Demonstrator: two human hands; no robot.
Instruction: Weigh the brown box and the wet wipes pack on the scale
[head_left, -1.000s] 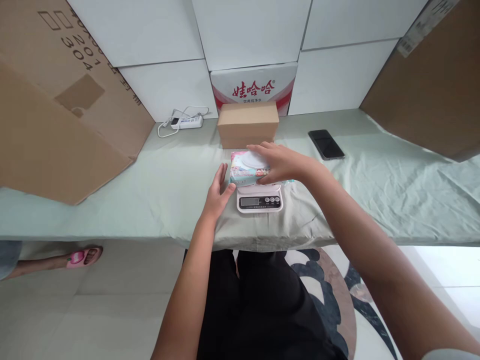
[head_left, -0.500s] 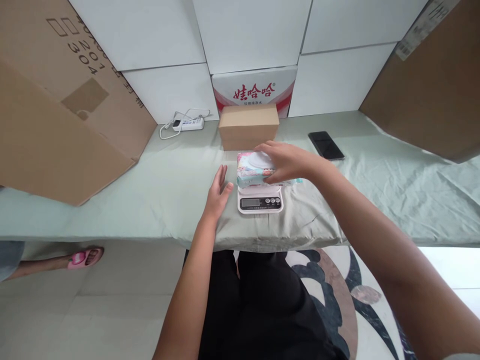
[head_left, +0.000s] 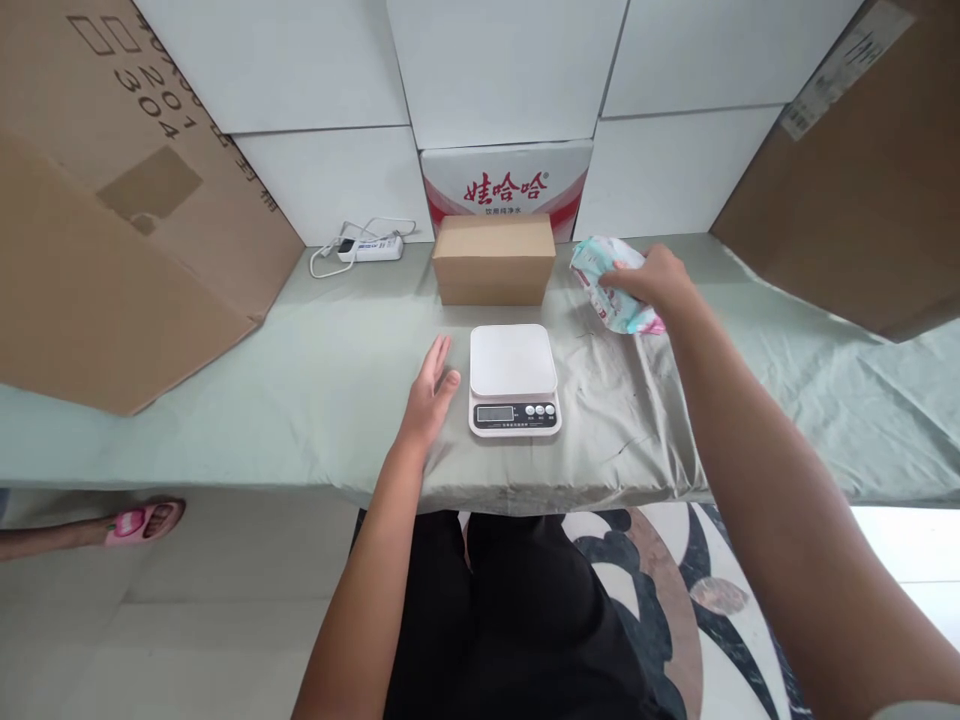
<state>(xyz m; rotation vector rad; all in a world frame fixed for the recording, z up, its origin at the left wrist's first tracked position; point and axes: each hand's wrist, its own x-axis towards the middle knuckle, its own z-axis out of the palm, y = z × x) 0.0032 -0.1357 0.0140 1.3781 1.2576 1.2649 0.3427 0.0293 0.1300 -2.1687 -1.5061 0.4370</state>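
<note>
A white digital kitchen scale (head_left: 514,377) sits on the green cloth-covered table (head_left: 300,380), its platform bare. My left hand (head_left: 430,392) lies flat and open on the cloth just left of the scale. My right hand (head_left: 654,281) holds a pastel pack of wet wipes (head_left: 609,287) off to the right of the scale, near the back of the table. A small brown cardboard box (head_left: 493,259) stands behind the scale.
A white power strip with cable (head_left: 366,246) lies at the back left. Large cardboard sheets lean at the left (head_left: 112,200) and right (head_left: 862,180). A red-and-white carton (head_left: 506,180) stands behind the box. Another person's foot in a pink sandal (head_left: 139,522) shows under the table.
My right hand lifted the wet wipes pack off the scale and carried it to the right and back. The scale platform is now bare. My left hand stayed on the cloth.
</note>
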